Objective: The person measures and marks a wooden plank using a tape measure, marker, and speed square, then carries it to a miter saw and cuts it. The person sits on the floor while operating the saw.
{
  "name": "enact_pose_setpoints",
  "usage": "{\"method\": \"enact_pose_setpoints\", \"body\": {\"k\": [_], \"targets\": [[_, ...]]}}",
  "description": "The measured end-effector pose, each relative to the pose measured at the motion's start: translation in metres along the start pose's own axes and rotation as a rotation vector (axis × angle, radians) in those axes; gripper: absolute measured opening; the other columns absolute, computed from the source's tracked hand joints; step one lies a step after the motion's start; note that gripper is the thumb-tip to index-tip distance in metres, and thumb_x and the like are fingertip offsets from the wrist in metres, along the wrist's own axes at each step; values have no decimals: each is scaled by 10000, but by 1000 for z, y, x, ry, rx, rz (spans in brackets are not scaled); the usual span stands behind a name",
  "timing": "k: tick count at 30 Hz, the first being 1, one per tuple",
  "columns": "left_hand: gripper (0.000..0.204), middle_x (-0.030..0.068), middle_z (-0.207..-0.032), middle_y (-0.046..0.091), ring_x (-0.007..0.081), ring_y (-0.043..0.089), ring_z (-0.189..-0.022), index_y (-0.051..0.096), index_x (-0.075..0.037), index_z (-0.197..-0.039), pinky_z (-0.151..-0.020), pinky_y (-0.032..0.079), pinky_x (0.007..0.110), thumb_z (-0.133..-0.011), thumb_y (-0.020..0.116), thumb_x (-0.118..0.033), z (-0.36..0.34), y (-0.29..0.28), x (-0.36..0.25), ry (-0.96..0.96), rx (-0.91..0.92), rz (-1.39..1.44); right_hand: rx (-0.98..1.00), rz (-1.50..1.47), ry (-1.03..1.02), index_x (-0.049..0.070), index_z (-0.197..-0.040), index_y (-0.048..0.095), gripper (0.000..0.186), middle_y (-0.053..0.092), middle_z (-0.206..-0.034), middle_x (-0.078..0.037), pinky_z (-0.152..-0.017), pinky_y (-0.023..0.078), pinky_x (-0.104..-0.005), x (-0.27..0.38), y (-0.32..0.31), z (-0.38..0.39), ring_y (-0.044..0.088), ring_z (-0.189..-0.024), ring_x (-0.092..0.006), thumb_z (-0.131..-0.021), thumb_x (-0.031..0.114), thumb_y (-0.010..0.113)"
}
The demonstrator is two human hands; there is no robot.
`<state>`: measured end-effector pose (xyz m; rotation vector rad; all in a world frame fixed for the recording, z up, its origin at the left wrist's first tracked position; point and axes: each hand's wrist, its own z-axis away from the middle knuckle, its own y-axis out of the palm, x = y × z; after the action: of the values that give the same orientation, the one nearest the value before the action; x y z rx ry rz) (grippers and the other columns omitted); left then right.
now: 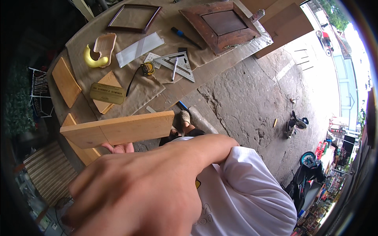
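Observation:
My left hand (123, 148) supports a light wooden board (122, 129) from beneath; its fingers show at the board's lower edge. A thin line crosses the board's face. Close to the camera, my right hand (130, 192) is raised with a bent elbow, its back large in view. Its fingers are partly curled and blurred, so what they touch is hidden. Beyond the board, a gold nameplate (107, 93) lies over a wooden piece (108, 80). Another plank (80, 143) lies partly behind the held board.
The cloth-covered table (138, 88) holds a tape measure (148, 69), a triangular square (177, 65), a white pen (175, 69), a yellow curved object (94, 59), an empty frame (134, 18) and a brown framed panel (222, 25). A motorcycle (305, 177) stands on the concrete floor (244, 110).

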<state>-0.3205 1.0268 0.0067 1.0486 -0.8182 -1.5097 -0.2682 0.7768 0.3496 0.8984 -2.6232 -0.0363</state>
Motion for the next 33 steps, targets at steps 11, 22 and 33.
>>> {"method": "enact_pose_setpoints", "body": {"k": [11, 22, 33], "targets": [[773, 5, -1486, 569, 252, 495, -1379, 518, -196, -1490, -1198, 326, 538, -861, 745, -583, -6, 11, 23, -46, -1, -28, -5, 48, 55, 20, -1156, 685, 220, 681, -971, -123, -655, 491, -392, 22, -18, 3, 650, -742, -260, -1031, 154, 563], [755, 2, -1512, 546, 252, 476, -1396, 497, -213, -1515, -1207, 309, 534, -899, 698, -600, -11, 47, 117, -124, 24, -109, -303, 595, 977, -2, -1236, 659, 233, 716, -1009, -120, -804, 541, -349, 114, -131, 130, 701, -888, -235, -1022, 70, 600], [773, 10, -1518, 532, 246, 461, -1416, 448, -187, -1538, -1183, 338, 524, -944, 593, -659, 0, 120, 371, -240, 181, -266, -163, 1076, 1189, 7, -1371, 552, 458, 606, -1208, -199, -963, 502, -457, 261, -293, 223, 615, -1111, -412, -1014, 284, 628]]}}
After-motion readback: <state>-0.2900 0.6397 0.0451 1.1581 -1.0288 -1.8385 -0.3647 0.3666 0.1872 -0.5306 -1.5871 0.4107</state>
